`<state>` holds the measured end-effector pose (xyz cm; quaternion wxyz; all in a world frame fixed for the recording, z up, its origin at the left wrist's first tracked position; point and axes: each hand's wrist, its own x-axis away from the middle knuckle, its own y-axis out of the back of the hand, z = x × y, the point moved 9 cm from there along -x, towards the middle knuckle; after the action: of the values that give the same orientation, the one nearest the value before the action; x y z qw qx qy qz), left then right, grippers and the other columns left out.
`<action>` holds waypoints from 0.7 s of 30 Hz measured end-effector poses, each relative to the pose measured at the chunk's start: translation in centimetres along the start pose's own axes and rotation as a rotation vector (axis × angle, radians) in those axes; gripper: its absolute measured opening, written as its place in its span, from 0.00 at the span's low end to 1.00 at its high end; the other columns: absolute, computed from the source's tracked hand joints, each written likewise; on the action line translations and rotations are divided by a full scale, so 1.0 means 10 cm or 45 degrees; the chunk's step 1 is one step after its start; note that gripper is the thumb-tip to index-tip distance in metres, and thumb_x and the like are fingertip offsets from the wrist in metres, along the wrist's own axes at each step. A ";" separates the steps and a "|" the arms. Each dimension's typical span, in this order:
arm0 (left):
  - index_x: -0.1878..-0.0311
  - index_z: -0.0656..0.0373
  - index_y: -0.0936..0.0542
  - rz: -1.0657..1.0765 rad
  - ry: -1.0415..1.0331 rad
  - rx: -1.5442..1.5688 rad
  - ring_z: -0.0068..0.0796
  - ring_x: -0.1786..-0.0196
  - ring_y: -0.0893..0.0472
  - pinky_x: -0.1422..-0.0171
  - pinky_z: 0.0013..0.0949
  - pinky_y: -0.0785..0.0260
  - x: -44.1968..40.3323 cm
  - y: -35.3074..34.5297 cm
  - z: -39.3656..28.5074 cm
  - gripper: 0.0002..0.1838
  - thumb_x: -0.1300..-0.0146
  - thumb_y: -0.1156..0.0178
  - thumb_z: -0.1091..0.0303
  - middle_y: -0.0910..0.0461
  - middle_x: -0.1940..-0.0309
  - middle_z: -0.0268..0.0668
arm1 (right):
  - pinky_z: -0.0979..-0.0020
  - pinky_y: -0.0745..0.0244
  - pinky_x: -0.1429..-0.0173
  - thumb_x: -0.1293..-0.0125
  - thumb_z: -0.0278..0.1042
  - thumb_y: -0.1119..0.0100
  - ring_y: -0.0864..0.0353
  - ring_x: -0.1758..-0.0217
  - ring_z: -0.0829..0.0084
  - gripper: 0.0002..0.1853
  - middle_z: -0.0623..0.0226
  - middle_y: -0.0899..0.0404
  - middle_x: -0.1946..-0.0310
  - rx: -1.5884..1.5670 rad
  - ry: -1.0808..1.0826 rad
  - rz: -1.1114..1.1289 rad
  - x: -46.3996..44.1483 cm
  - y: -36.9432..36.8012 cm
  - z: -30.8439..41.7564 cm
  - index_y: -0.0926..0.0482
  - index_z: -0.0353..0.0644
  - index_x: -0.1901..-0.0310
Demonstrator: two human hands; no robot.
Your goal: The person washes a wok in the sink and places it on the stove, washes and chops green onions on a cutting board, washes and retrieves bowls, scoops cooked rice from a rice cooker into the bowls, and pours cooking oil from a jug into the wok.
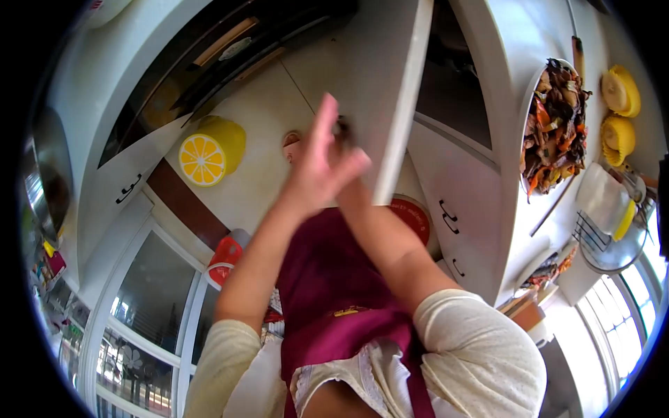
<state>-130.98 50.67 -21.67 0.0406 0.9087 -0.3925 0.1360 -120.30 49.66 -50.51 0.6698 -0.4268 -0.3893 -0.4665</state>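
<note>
My left hand [313, 171] is raised in front of my apron, its fingers stretched out and thumb apart, and nothing shows in it. My right forearm [390, 254] crosses up to the same spot. There my right hand [355, 195] is mostly covered by the left one, so its fingers cannot be made out. A small dark blurred patch shows just beyond the hands; I cannot tell what it is. Close by on the right stands an open white cabinet door [405, 104]. Below the hands hangs the maroon apron [334, 258].
A yellow lemon-patterned stool [202, 160] stands on the tiled floor at left. On the right counter are a plate of cooked mixed food [555, 129], yellow cups [620, 90] and a glass lid [617, 247]. A red round mat [410, 216] lies near the cabinets.
</note>
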 end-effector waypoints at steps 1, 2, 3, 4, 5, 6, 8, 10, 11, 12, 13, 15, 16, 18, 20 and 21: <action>0.29 0.61 0.54 -0.063 0.008 -0.244 0.47 0.30 0.42 0.30 0.45 0.48 0.07 0.01 -0.08 0.45 0.41 0.40 0.58 0.42 0.33 0.53 | 0.73 0.28 0.65 0.36 0.37 0.45 0.23 0.62 0.67 0.23 0.63 0.27 0.58 0.029 -0.027 0.051 0.22 -0.31 -0.15 0.39 0.40 0.43; 0.29 0.60 0.52 -0.125 0.029 -0.497 0.47 0.32 0.40 0.32 0.43 0.45 0.13 0.02 -0.16 0.43 0.43 0.39 0.64 0.40 0.34 0.52 | 0.73 0.27 0.60 0.37 0.37 0.42 0.22 0.57 0.65 0.32 0.60 0.27 0.52 0.061 -0.009 0.123 0.46 -0.60 -0.20 0.42 0.39 0.35; 0.29 0.58 0.50 -0.183 0.062 -0.738 0.47 0.33 0.37 0.33 0.42 0.43 0.21 0.03 -0.24 0.42 0.44 0.38 0.70 0.39 0.35 0.51 | 0.70 0.28 0.56 0.36 0.37 0.43 0.23 0.54 0.64 0.31 0.60 0.28 0.50 0.101 0.025 0.222 0.70 -0.84 -0.19 0.43 0.41 0.34; 0.30 0.57 0.47 -0.259 0.124 -0.605 0.47 0.37 0.31 0.37 0.40 0.37 0.20 0.23 -0.26 0.39 0.44 0.40 0.73 0.33 0.39 0.51 | 0.68 0.30 0.51 0.35 0.36 0.44 0.24 0.51 0.64 0.31 0.60 0.28 0.48 0.136 0.210 0.398 1.05 -1.05 0.06 0.43 0.43 0.33; 0.32 0.56 0.42 -0.265 0.112 -0.739 0.47 0.43 0.26 0.43 0.38 0.33 0.20 0.33 -0.31 0.35 0.44 0.41 0.75 0.29 0.44 0.50 | 0.66 0.31 0.46 0.34 0.36 0.45 0.25 0.48 0.64 0.30 0.59 0.29 0.46 0.142 0.413 0.588 1.42 -1.18 0.38 0.43 0.45 0.32; 0.34 0.55 0.37 -0.277 0.100 -0.870 0.46 0.49 0.22 0.48 0.37 0.29 0.19 0.44 -0.34 0.32 0.44 0.42 0.77 0.24 0.49 0.49 | 0.63 0.32 0.41 0.34 0.35 0.46 0.26 0.45 0.63 0.30 0.59 0.30 0.44 0.208 0.548 0.750 1.64 -1.25 0.55 0.44 0.47 0.32; 0.41 0.49 0.28 -0.360 0.008 -0.923 0.42 0.60 0.19 0.57 0.37 0.25 0.15 0.70 -0.41 0.28 0.50 0.38 0.75 0.20 0.57 0.42 | 0.65 0.32 0.42 0.35 0.36 0.47 0.27 0.46 0.66 0.23 0.61 0.28 0.49 1.156 0.511 1.159 1.09 -0.96 0.17 0.38 0.45 0.39; 0.46 0.51 0.24 -0.434 -0.043 -0.994 0.39 0.62 0.18 0.58 0.34 0.26 0.12 0.96 -0.50 0.24 0.49 0.36 0.74 0.19 0.60 0.42 | 0.67 0.30 0.48 0.38 0.38 0.45 0.25 0.52 0.70 0.14 0.64 0.24 0.57 1.376 0.027 0.993 0.08 -0.21 -0.10 0.28 0.43 0.53; 0.48 0.51 0.22 -0.481 -0.026 -1.002 0.37 0.62 0.18 0.58 0.33 0.26 0.11 1.09 -0.51 0.22 0.49 0.35 0.73 0.19 0.61 0.41 | 0.68 0.28 0.50 0.39 0.39 0.44 0.24 0.55 0.72 0.11 0.66 0.22 0.62 1.252 -0.067 0.805 -0.36 0.10 0.18 0.24 0.42 0.60; 0.49 0.52 0.21 -0.531 -0.009 -1.011 0.36 0.62 0.18 0.59 0.32 0.26 0.10 1.22 -0.51 0.21 0.49 0.34 0.72 0.19 0.61 0.41 | 0.74 0.29 0.61 0.39 0.38 0.45 0.25 0.65 0.77 0.06 0.71 0.25 0.70 1.099 -0.050 0.397 -0.30 0.01 0.88 0.27 0.47 0.70; 0.51 0.52 0.20 -0.599 -0.111 -1.090 0.32 0.63 0.17 0.59 0.30 0.26 0.08 1.30 -0.58 0.19 0.48 0.33 0.70 0.18 0.63 0.40 | 0.77 0.31 0.68 0.38 0.36 0.47 0.30 0.74 0.79 0.07 0.74 0.30 0.76 0.790 0.022 0.540 -0.72 0.10 1.29 0.30 0.49 0.73; 0.52 0.55 0.20 -0.682 -0.116 -1.153 0.29 0.61 0.17 0.58 0.29 0.27 0.05 1.47 -0.59 0.18 0.49 0.33 0.71 0.18 0.62 0.39 | 0.73 0.23 0.60 0.32 0.40 0.48 0.22 0.66 0.73 0.09 0.67 0.21 0.67 0.579 0.112 0.647 -1.51 0.48 2.12 0.23 0.45 0.63; 0.53 0.56 0.20 -0.713 -0.165 -1.162 0.29 0.60 0.17 0.57 0.28 0.27 0.03 1.55 -0.59 0.18 0.49 0.33 0.72 0.18 0.62 0.39 | 0.75 0.28 0.66 0.33 0.43 0.48 0.26 0.72 0.74 0.11 0.69 0.26 0.72 0.436 0.269 0.323 -1.52 0.43 2.49 0.25 0.45 0.63; 0.53 0.57 0.20 -0.702 -0.144 -1.163 0.29 0.60 0.17 0.56 0.28 0.27 -0.02 1.64 -0.58 0.17 0.49 0.33 0.74 0.18 0.62 0.38 | 0.76 0.30 0.71 0.33 0.48 0.48 0.29 0.75 0.74 0.14 0.70 0.28 0.75 0.325 0.478 0.118 -1.67 0.38 3.05 0.26 0.46 0.58; 0.54 0.59 0.20 -0.678 -0.154 -1.181 0.29 0.59 0.18 0.54 0.28 0.27 -0.05 1.69 -0.56 0.17 0.50 0.34 0.76 0.18 0.61 0.39 | 0.74 0.25 0.69 0.34 0.50 0.46 0.25 0.71 0.72 0.17 0.68 0.25 0.72 0.428 0.479 0.064 -2.12 0.41 3.46 0.27 0.47 0.52; 0.54 0.60 0.21 -0.662 -0.176 -1.200 0.30 0.58 0.18 0.54 0.28 0.27 -0.06 1.71 -0.56 0.17 0.50 0.34 0.77 0.18 0.61 0.40 | 0.73 0.24 0.68 0.35 0.51 0.46 0.24 0.69 0.72 0.18 0.67 0.24 0.70 0.487 0.423 -0.107 -2.23 0.40 3.57 0.28 0.48 0.51</action>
<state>-144.90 40.33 -17.06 0.4500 0.8661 -0.1751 -0.1292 -126.67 90.42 -59.99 0.7731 -0.1933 -0.3726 -0.4755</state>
